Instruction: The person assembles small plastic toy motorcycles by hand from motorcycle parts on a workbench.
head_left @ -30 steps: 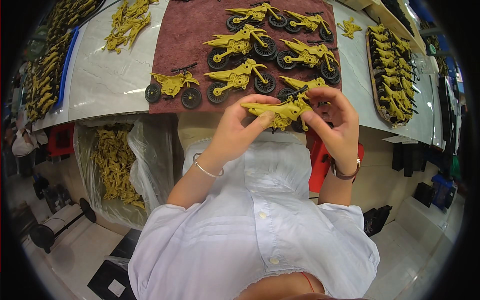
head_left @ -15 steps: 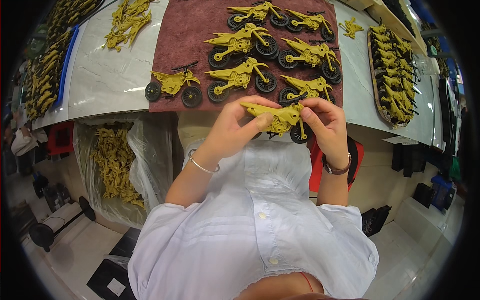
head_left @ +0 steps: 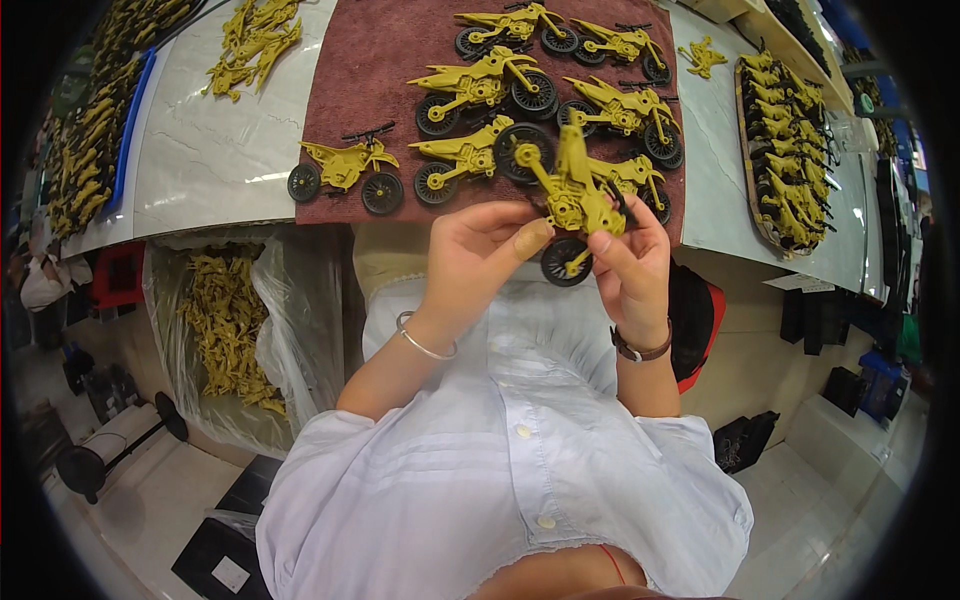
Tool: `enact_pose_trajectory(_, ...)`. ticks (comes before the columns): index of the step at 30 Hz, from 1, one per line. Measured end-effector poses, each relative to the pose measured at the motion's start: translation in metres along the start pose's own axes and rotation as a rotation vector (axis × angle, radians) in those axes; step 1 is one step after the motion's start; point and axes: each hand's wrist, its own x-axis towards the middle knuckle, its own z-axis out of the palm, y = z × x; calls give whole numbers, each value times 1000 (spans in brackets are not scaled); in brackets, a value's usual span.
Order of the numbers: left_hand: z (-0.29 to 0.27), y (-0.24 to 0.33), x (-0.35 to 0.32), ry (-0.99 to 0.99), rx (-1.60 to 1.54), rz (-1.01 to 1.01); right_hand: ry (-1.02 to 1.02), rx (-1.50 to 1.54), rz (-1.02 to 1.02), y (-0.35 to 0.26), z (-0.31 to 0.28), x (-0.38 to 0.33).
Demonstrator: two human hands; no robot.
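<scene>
A yellow toy motorcycle (head_left: pixel 578 205) with black wheels is held up over the front edge of the dark red cloth (head_left: pixel 375 60). It stands steeply tilted, one wheel up at the far end and the other low between my hands. My right hand (head_left: pixel 637 265) grips it at the lower right, with the thumb on the yellow body and the fingers partly hidden behind. My left hand (head_left: pixel 478 255) is closed at its left side, thumb and fingertips at the middle of the body.
Several similar motorcycles (head_left: pixel 480 85) stand on the cloth, one apart (head_left: pixel 345 165) at left. Loose yellow parts (head_left: pixel 255 50) lie on the grey tabletop. A filled tray (head_left: pixel 790 150) is at right, a blue-edged tray (head_left: pixel 128 130) at far left. Below the table sits a plastic-lined container of yellow parts (head_left: pixel 228 325).
The motorcycle has been turned from lying sideways to a steep tilt, with one wheel swung up and away. My right hand has shifted left and down; my left hand moved slightly right.
</scene>
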Motion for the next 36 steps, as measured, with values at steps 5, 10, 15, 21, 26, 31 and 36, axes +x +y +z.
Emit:
enact_pose_trajectory(5,-2,1,-1,9,227,31,-94,-230,80,-5,-9,-1)
enact_pose_trajectory(10,-5,1,0,-42,199,-9,-154,-544,44,-15,3,-3)
enact_pose_trajectory(15,-8,6,2,-52,116,-64,-112,-518,19,-13,9,-5)
enact_pose_trajectory(21,-6,4,3,6,210,-58,-54,-633,-70,-4,12,-8)
enact_pose_trajectory(26,-5,3,2,38,280,-17,-1,-744,-137,1,13,-8)
enact_pose_trajectory(31,-7,5,0,20,182,-16,46,-740,-162,2,15,-8)
enact_pose_trajectory(36,-13,3,1,-9,88,-11,-6,-737,-196,2,13,-4)
